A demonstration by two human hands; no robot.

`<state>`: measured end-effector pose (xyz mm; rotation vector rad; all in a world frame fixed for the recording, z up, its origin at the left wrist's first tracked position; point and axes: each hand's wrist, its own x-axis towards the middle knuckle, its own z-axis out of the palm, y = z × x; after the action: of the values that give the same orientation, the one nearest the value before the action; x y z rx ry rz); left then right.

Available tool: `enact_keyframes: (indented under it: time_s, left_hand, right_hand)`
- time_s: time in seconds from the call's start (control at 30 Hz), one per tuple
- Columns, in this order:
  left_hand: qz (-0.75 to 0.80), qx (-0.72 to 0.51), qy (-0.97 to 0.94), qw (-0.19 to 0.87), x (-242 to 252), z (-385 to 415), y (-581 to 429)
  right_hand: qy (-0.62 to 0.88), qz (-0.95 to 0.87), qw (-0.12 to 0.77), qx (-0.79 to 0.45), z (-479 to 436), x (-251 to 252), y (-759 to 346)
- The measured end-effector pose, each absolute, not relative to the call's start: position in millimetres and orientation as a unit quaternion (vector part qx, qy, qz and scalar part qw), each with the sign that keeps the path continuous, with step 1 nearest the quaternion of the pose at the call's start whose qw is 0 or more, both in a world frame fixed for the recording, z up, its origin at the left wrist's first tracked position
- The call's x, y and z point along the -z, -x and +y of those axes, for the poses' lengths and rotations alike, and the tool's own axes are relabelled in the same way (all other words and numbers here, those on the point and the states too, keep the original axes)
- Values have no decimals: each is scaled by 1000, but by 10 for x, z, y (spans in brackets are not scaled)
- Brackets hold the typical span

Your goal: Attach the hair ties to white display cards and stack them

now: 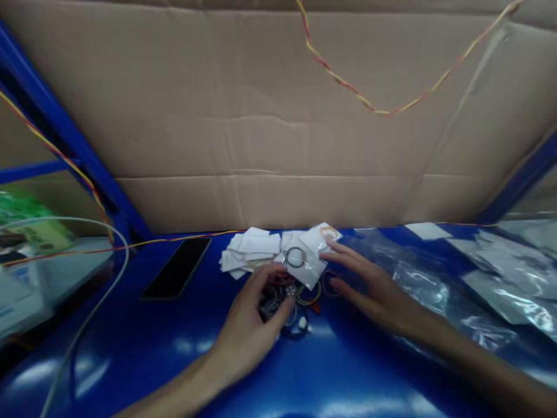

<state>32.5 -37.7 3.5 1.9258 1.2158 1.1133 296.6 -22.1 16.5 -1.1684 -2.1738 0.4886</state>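
A small pile of dark and coloured bands (296,322) lies on the blue table (195,348). My left hand (256,316) is at the left side of this pile, thumb and fingers curved apart around some of the bands; whether it grips any is unclear. My right hand (369,284) is just right of the pile, its fingers spread and pointing left, with nothing visible in them. Behind the pile, a clear packet with a dark ring-shaped band (296,257) lies on white cards. More white cards (256,244) are stacked to the left of it.
A black phone (178,270) lies on the left. Clear plastic bags (422,284) and packets with white cards (505,290) cover the right side. Cardboard (282,145) stands behind, with a twisted red-yellow wire (369,107) hanging before it. A pale cable (96,313) curves at the left.
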Motion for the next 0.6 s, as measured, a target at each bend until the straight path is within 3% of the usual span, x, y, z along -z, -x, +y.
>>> enact_keyframes:
  time_s: [0.2, 0.37, 0.6]
  left_hand:
    - [403, -385, -810, 185, -53, -402, -315]
    - [372, -362, -846, 124, -54, -418, -311]
    - [307, -324, -894, 35, -20, -423, -316]
  right_hand:
    - [377, -903, 197, -57, -225, -166, -2946]
    - [474, -862, 169, 69, -87, -175, -3193]
    - [517, -839, 147, 85, 180, -71, -3358]
